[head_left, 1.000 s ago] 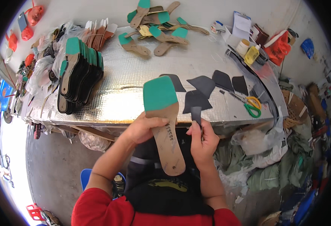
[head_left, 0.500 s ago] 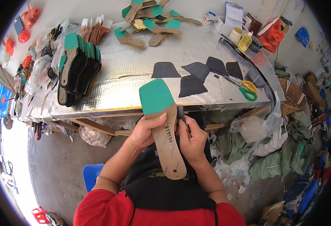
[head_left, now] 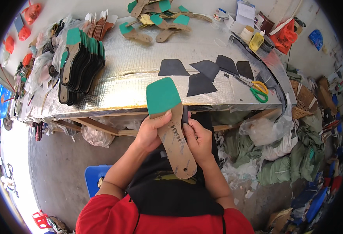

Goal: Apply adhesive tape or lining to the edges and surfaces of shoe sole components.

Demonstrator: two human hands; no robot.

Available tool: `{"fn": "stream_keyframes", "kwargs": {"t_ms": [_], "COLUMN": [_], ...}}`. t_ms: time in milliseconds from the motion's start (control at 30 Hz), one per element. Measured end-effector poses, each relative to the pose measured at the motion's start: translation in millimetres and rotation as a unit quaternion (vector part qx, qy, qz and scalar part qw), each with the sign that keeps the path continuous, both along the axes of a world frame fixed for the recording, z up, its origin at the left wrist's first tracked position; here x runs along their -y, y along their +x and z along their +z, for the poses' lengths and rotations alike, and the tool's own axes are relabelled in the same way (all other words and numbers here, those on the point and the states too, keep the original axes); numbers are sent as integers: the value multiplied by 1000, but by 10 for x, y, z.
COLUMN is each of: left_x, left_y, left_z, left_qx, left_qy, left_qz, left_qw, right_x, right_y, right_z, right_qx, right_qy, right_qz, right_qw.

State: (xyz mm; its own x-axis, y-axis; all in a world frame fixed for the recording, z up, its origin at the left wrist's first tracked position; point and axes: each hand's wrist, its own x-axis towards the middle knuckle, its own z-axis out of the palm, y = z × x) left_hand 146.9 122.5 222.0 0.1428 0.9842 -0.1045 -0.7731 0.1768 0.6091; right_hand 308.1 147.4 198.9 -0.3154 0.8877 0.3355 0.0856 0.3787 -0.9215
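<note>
In front of my body, my left hand (head_left: 150, 132) is closed on a brown shoe insole (head_left: 176, 142), its thumb pressed on the upper face. The insole has a green forepart at the far end and a small hole near the heel. Against its right edge, a dark flexible piece (head_left: 185, 115) sticks up, pinched by my right hand (head_left: 199, 141); most of this piece is hidden behind the insole and fingers. Several loose black trapezoid pieces (head_left: 202, 85) lie on the table beyond. Beside them are scissors (head_left: 259, 92) with green and yellow handles.
A foil-covered table (head_left: 136, 84) stands ahead, its near edge just past my hands. It bears a tall insole stack (head_left: 81, 62) at left, scattered green-tipped insoles (head_left: 167, 25) at the back, and a yellow bottle (head_left: 256, 41) at right. A blue stool (head_left: 93, 179) stands at lower left.
The insole's heel end has shifted slightly up and right as its tilt changed. My right hand has moved a little higher along the edge, still with the dark piece.
</note>
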Motion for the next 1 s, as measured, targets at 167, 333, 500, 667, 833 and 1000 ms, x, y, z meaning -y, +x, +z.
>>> {"fn": "stream_keyframes", "kwargs": {"t_ms": [167, 333, 500, 667, 833, 1000], "left_x": [-3, 85, 111, 68, 99, 134], "left_y": [27, 68, 136, 73, 58, 95], "left_z": [-6, 16, -19, -121, -155, -136], "left_qx": [-79, -113, -64, -3, 0, -53], "left_qy": [-34, -82, -7, 4, 5, -53], "left_qz": [39, 28, 22, -18, -22, 22], "left_qw": [996, 990, 998, 1000, 1000, 997], "right_x": [-36, -141, -145, 79, 68, 56], "right_y": [36, 125, 136, 33, 2, -7], "right_z": [-25, -10, -5, -8, 9, -28], "right_qx": [-30, 12, 9, 35, 37, 44], "right_qy": [-53, -44, -7, 85, 85, 103], "right_qz": [25, -76, -196, -135, -110, -114], "right_qw": [998, 996, 981, 987, 990, 987]}}
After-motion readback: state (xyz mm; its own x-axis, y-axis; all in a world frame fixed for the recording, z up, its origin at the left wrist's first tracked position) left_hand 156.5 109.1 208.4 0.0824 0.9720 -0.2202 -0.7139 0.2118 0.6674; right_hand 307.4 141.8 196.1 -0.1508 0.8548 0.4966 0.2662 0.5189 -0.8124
